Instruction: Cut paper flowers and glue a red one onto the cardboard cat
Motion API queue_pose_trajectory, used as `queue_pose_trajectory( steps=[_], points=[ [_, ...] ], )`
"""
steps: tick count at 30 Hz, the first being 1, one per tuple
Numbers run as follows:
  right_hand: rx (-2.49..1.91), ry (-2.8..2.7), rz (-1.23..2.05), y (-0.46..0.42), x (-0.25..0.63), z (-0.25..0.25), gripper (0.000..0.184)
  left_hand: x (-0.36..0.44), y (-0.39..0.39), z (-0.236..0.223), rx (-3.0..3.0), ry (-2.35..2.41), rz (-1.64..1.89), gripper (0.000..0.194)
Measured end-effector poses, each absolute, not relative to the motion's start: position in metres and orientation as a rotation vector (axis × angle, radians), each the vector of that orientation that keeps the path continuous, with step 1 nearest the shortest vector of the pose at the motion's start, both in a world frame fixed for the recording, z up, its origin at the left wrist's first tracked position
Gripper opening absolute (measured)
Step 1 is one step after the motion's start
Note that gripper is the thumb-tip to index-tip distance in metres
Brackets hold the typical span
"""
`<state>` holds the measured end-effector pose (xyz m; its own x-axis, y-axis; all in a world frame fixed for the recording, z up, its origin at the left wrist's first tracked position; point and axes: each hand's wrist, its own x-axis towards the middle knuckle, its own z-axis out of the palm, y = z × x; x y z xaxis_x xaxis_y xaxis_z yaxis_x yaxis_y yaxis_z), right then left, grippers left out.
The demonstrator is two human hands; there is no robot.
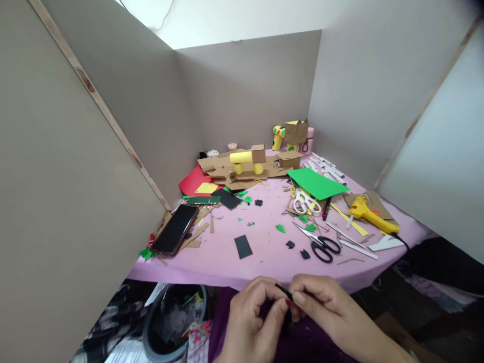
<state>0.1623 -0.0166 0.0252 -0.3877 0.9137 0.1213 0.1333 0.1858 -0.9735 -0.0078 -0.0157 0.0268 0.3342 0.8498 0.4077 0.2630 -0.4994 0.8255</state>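
Both my hands meet just below the front edge of the pink table (227, 257). My left hand (251, 317) and my right hand (325, 307) pinch a small black paper piece (284, 291) between their fingertips. The piece shows only as a thin dark strip, and the rest is hidden by my fingers. Nearest on the table lie a black paper rectangle (243, 246), small black scraps (304, 254) and black-handled scissors (321, 246).
A phone (174, 229) lies at the left edge. White scissors (305, 202), a green sheet (316, 183), a yellow glue gun (368, 213), markers (325, 169) and a cardboard and yellow model (247, 164) fill the back. Grey partition panels enclose the table. A bin (172, 322) stands below left.
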Motion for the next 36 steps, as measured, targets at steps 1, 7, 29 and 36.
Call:
queue_pose_trajectory(
  steps=[1,7,29,36],
  points=[
    [-1.022,-1.724,1.236,-0.018,0.163,0.026,0.032,-0.006,-0.017,0.026,1.900,0.981,1.136,0.012],
    [-1.135,-1.971,0.905,-0.027,0.165,0.028,0.024,-0.002,-0.018,0.024,1.737,1.022,1.088,0.014],
    [-1.031,-1.993,0.459,-0.032,0.161,0.015,0.026,0.006,-0.026,0.012,1.600,1.037,1.171,0.021],
    [-1.035,-1.951,0.565,-0.034,0.159,0.021,0.026,0.007,-0.028,0.009,1.739,1.012,1.257,0.015]
  ],
)
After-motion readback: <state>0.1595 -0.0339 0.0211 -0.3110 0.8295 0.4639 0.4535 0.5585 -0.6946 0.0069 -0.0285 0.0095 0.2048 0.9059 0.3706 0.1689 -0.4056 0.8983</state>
